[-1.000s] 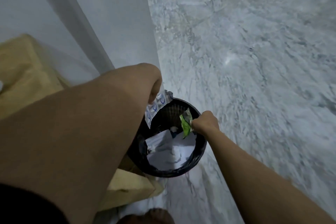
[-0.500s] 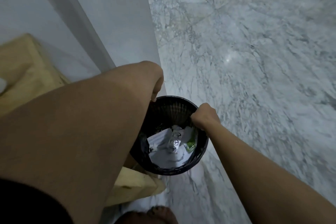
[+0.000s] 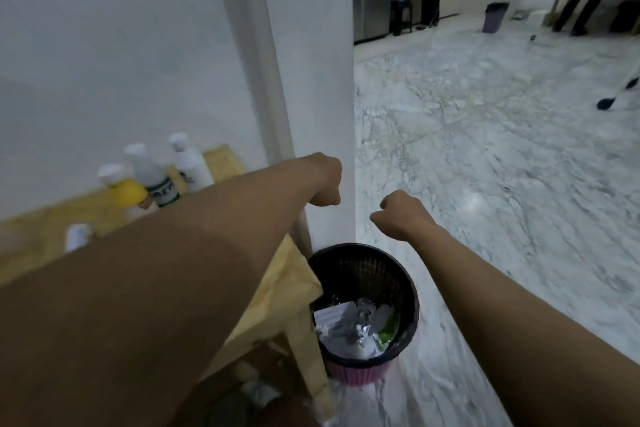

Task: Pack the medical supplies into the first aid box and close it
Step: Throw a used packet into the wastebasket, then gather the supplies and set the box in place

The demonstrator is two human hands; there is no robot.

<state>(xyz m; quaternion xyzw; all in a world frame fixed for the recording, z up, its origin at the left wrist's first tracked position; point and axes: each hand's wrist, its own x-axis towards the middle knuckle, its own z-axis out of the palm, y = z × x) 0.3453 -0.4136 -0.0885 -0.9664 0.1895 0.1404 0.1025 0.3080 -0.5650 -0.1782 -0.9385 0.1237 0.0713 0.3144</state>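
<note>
Both hands are hanging out in front with nothing in them. The left hand [image 3: 323,184] is curled into a loose fist in front of the white wall corner [image 3: 318,87], and the right hand [image 3: 401,215] is doing the same just beside it, fingers folded in, over the marble floor [image 3: 485,166].

Below and between the hands, a dark mesh trash bin [image 3: 367,270] with a pink base is sitting on the floor, tucked right against the corner of the wooden desk [image 3: 284,288]. Inside it some crumpled wrappers [image 3: 356,326] are lying in a heap: white and silvery paper, plus a bit of green on the right side.

The medical supplies are well off to the left of the left hand, standing on the desk behind the forearm. A yellow bottle [image 3: 126,194] with a white cap, a white bottle with green lettering [image 3: 152,180] and a plain white bottle [image 3: 190,166] are lined up close together, all upright and blurry. Something small and white [image 3: 78,236] is also peeking out by the forearm, can't tell what it is. The first aid box itself isn't showing anywhere.
</note>
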